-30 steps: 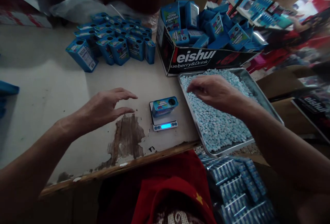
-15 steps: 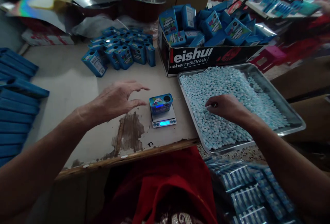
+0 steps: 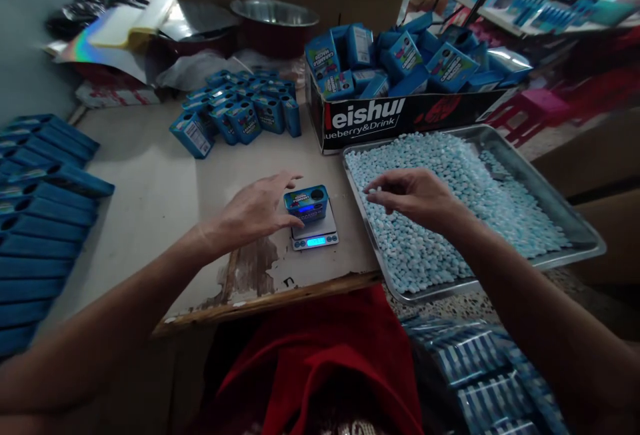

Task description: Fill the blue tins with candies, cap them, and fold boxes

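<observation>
Your left hand (image 3: 257, 210) gapes, empty, by the box (image 3: 307, 203). Your right hand (image 3: 417, 196) half-curls, hold unclear, over candies (image 3: 483, 188) seemingly set handy.

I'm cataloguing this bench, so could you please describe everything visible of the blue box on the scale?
The blue box is a small printed carton, apparently card, with colourful artwork and pale lettering. Its upward face has a dark round spot near the right end, seemingly an opening. It rests on the scale's plate, behind the lit display. The left hand curves beside its left side; contact is unclear.
</observation>
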